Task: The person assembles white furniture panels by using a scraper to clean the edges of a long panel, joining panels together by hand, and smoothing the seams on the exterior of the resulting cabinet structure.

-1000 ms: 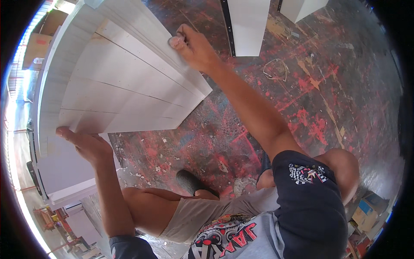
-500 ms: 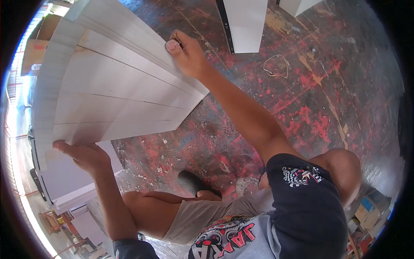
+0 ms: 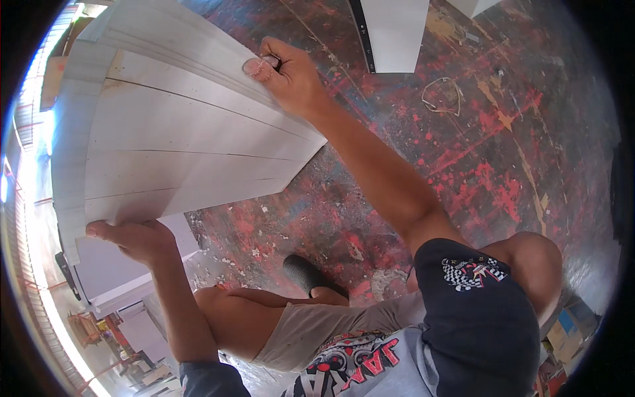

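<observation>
A large white panel (image 3: 192,126) with plank-like grooves and a raised border stands tilted on my left. My left hand (image 3: 142,241) grips its near lower edge, thumb over the front and the other fingers hidden behind. At the panel's long right-hand edge, my right hand (image 3: 291,76) is closed, its fingers curled and thumb pointing toward the panel. A pinkish, dusty, rounded patch (image 3: 259,68) shows at the thumb; I cannot tell if it is the thumb tip or a small pad held there. Pale dust speckles the edge beside this hand.
Another white panel with a dark edge strip (image 3: 393,36) lies ahead on the paint-splashed floor (image 3: 456,152). A loop of thin cord (image 3: 442,96) lies near it. Below the held panel is a pale lilac surface (image 3: 126,264). Cardboard boxes (image 3: 570,334) sit at the lower right.
My right hand has shifted slightly against the panel edge, showing more of the gap between thumb and fingers. The view has turned a little left; my left hand keeps its hold.
</observation>
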### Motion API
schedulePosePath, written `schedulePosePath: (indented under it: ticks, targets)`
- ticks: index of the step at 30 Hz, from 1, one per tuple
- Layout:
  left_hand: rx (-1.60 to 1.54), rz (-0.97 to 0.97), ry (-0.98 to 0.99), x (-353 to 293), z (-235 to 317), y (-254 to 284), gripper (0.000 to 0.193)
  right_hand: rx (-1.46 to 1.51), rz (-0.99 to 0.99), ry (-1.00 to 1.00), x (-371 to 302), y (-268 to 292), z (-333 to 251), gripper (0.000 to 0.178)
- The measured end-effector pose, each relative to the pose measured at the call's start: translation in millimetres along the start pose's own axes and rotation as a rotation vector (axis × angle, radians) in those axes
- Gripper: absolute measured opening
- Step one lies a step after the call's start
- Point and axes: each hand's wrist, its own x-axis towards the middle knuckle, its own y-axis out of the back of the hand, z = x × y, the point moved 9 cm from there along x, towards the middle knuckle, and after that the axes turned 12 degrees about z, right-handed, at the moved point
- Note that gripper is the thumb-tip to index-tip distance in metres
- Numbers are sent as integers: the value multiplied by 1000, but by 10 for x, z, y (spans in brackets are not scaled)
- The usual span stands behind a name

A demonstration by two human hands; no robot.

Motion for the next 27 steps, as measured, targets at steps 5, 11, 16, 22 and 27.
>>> schedulePosePath:
  ticks: [5,11,16,22,27]
  targets:
    - [2,4,-34,3,45,26,97,6,-40,-8,-60,-104,-22,57]
    - [-29,51,-41,338,-93,372,91,-47,-21,-63,-373,-330,-148,60]
    - [80,238,-82,381,23,700,90,50,-38,-144,-830,-766,-160,63]
    - [152,245,-103,920,-250,1287,99,8,-42,-87,-1266,-1234,-303,68]
    - [156,292,-41,1217,-445,1633,102,-61,-81,-150,-1597,-1567,-296,75]
